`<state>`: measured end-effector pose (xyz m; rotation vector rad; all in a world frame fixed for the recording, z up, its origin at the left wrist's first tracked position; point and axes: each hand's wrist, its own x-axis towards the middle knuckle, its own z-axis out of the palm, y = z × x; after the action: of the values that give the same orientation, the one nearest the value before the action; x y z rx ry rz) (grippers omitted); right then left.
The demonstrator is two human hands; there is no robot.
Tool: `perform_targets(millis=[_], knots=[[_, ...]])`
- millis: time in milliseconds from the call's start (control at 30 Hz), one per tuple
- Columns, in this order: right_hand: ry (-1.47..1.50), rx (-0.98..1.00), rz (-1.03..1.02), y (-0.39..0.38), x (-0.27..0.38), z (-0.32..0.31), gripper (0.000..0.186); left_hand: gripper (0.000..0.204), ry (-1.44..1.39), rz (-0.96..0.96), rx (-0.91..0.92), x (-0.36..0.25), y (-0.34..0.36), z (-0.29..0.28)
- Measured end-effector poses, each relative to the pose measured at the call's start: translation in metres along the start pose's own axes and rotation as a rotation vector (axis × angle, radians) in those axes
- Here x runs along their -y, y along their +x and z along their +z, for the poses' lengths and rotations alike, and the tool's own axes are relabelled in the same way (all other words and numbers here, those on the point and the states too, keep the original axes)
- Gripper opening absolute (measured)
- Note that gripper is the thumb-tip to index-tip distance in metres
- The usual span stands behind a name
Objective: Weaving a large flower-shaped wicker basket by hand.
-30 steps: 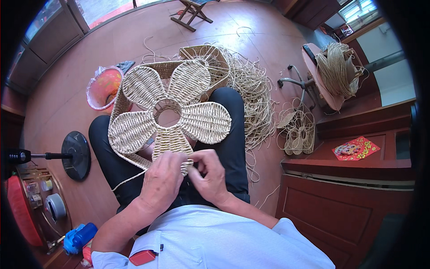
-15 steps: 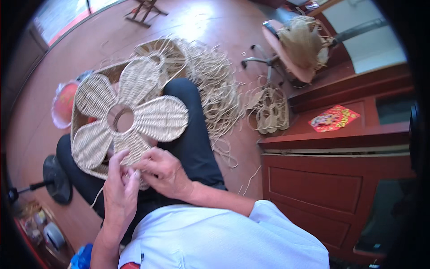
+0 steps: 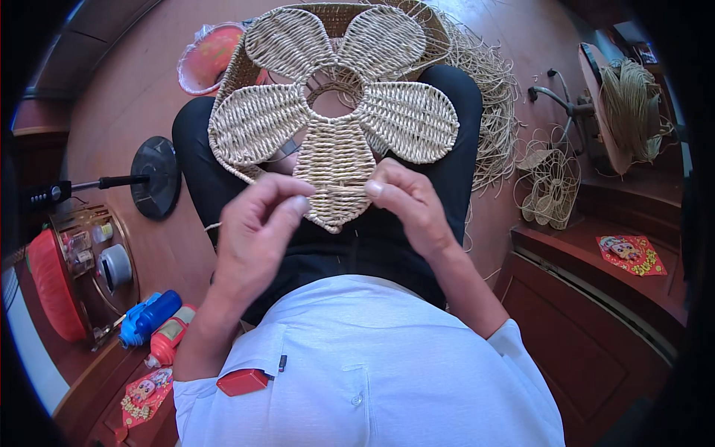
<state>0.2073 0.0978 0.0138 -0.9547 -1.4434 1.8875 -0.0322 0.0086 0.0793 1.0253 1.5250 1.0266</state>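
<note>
A woven straw flower (image 3: 335, 145) with several rounded petals and a round hole in its middle lies over my lap, its lowest petal pointing at me. My right hand (image 3: 411, 205) pinches that petal's right edge between thumb and fingers. At the petal's left edge, my left hand (image 3: 257, 235) is slightly blurred, thumb and forefinger drawn together. What lies between those fingertips is too small to make out. A short pale strand shows just left of that hand.
Beneath the flower's far side is a woven basket (image 3: 237, 93). Loose straw strands (image 3: 488, 104) heap on the floor beyond my right knee. A stool with a straw bundle (image 3: 633, 108) stands right. On the left are a round black stand base (image 3: 155, 179), a pink-rimmed basin (image 3: 205, 63) and bottles (image 3: 156, 316).
My hands, close together on the lowest petal before, have moved apart to its two edges. The view has turned, so the flower now appears higher and more upright.
</note>
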Motion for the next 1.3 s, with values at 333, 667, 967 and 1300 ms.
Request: perform_targets(millis=[333,667,967,1300], knots=[[0.983,-0.353,-0.072,-0.028,0.036,-0.113,0.034,0.013,0.340,0.348,-0.236,0.040,-0.003,0.015],[0.848,-0.373,-0.266,-0.094,0.060,-0.294,0.043,0.011,0.197,0.336,-0.294,0.038,0.001,0.008],[0.641,-0.453,-0.446,-0.165,0.105,-0.362,0.045,0.018,0.718,0.681,-0.111,0.032,0.034,0.047],[0.543,-1.110,-0.369,-0.135,0.101,-0.272,0.032,0.007,0.708,0.839,0.047,0.019,0.023,0.042]])
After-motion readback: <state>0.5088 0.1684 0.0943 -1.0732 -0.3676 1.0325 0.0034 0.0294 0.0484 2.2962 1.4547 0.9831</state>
